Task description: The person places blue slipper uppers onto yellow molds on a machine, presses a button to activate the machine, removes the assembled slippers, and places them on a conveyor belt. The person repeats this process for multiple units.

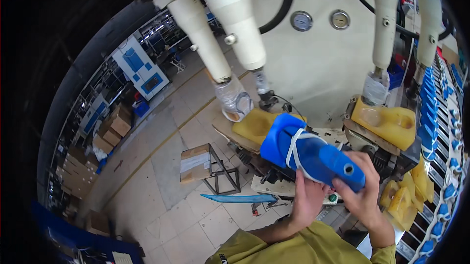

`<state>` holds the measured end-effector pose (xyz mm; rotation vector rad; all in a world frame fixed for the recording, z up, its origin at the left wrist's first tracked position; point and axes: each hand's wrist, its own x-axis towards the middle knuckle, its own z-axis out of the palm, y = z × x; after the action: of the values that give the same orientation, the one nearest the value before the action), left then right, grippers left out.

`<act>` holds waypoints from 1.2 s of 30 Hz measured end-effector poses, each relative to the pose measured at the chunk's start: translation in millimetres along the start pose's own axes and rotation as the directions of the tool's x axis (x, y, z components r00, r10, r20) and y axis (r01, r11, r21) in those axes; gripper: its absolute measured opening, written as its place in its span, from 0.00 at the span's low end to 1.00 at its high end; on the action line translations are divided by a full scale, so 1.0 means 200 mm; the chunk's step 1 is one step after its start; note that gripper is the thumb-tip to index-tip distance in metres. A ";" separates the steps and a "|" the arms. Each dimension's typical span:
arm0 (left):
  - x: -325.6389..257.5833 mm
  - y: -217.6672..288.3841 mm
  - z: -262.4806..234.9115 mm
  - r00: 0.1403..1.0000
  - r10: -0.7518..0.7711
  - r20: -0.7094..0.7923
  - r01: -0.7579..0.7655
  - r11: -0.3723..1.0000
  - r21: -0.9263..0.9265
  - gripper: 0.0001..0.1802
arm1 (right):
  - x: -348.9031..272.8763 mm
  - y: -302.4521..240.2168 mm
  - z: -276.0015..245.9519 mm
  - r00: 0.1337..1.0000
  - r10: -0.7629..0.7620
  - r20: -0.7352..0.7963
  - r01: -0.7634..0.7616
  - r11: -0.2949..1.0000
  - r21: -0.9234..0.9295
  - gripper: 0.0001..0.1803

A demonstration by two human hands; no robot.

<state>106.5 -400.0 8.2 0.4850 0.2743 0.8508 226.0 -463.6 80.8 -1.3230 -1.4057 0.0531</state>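
Between the person's two hands, in front of a cream machine (318, 63), a blue shoe form (325, 155) is held up at a slant, its holed end turned toward the person. A white band (293, 154) already runs across and along it; whether it is fixed all the way round cannot be told, since the far side and underside are hidden. The left yellow pad (249, 126), partly behind the form, and the right yellow pad (387, 123) show no shoe on them, so the piece seems to be at the handling stage, with nothing under the machine's arms.

The left hand (309, 200) reaches up from below, thumb pointing upward beside the band, fingers pinching the form's near edge. The right hand (364, 190) curls round the holed end, thumb against its near side, wrist bent inward.
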 end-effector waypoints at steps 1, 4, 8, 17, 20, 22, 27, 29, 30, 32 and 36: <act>0.01 0.05 -0.03 0.999 -0.025 -0.022 0.025 0.999 -0.021 0.41 | 0.07 -0.02 0.05 1.000 0.001 0.002 -0.001 1.000 -0.031 0.26; -0.01 0.15 -0.25 1.000 0.025 0.006 -0.026 0.970 0.242 0.34 | 0.29 -0.09 0.19 0.998 0.012 0.061 -0.005 0.993 -0.117 0.23; -0.02 0.25 -0.54 0.964 0.197 -0.180 -0.125 0.930 0.346 0.26 | 0.46 -0.03 0.37 0.990 -0.042 0.131 0.068 0.978 -0.200 0.20; -0.06 0.57 -0.99 0.771 0.488 -0.409 -0.336 0.858 0.389 0.18 | 0.52 0.00 0.60 0.973 -0.103 0.207 0.170 0.927 -0.336 0.21; 0.00 0.67 -1.00 0.736 0.567 -0.369 -0.403 0.806 0.434 0.16 | 0.53 -0.02 0.70 0.970 -0.113 0.216 0.187 0.912 -0.364 0.22; 0.08 0.74 -0.95 0.735 0.598 -0.320 -0.459 0.786 0.414 0.14 | 0.54 0.05 0.80 0.972 -0.101 0.210 0.182 0.892 -0.413 0.22; 0.12 0.84 -0.90 0.680 0.667 -0.305 -0.523 0.733 0.435 0.14 | 0.51 0.28 0.97 0.989 -0.108 0.103 0.133 0.949 -0.285 0.20; 0.09 0.83 -0.97 0.661 0.691 -0.295 -0.513 0.702 0.494 0.14 | 0.51 0.37 0.93 0.992 -0.015 0.123 0.044 0.971 -0.233 0.19; 0.10 0.83 -0.98 0.652 0.697 -0.299 -0.520 0.698 0.492 0.15 | 0.54 0.40 0.93 0.992 -0.030 0.120 0.052 0.981 -0.187 0.18; 0.09 0.81 -1.00 0.678 0.676 -0.288 -0.427 0.682 0.594 0.16 | 0.56 0.38 0.92 0.987 0.023 0.158 0.001 0.989 -0.147 0.17; 0.05 0.77 -1.06 0.761 0.606 -0.231 -0.266 0.617 0.741 0.18 | 0.52 0.37 0.95 0.989 0.084 0.121 -0.075 0.994 -0.075 0.16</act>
<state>-75.9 -241.7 -96.1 1.0715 0.9712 1.3797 168.5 -246.6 33.1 -1.4545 -1.4700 0.1427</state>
